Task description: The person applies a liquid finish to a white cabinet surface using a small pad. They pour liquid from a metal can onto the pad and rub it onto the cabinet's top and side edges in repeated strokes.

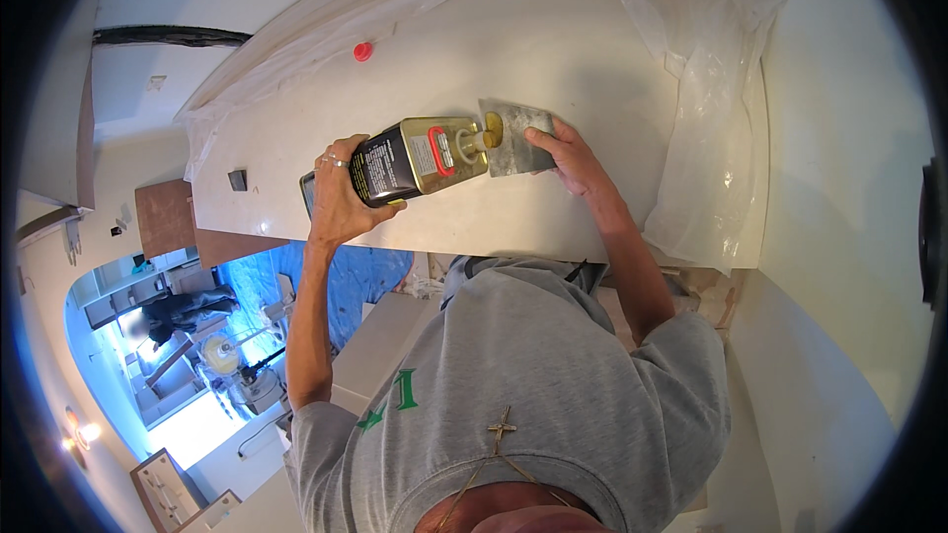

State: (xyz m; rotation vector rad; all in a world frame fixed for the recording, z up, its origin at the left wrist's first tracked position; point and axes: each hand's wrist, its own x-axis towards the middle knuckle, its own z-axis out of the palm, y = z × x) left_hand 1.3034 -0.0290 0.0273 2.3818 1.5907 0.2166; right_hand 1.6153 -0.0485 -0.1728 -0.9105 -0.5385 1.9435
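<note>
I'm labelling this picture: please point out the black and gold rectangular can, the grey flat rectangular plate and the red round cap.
Black and gold rectangular can (pixel 398 164): head view, on its black side.
Grey flat rectangular plate (pixel 513 149): head view, on its broad face.
Red round cap (pixel 363 51): head view, on its middle.

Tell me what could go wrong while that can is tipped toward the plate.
Spillage: the amber material sits near the left edge of the grey plate, so it might run over onto the pale worktop.
Slipping: the left hand grips the tilted rectangular can by its body, not the red handle, so the can could perhaps slide or swing.
Skin contact: the ungloved right hand holds the plate, so any overflow might reach it.
</note>
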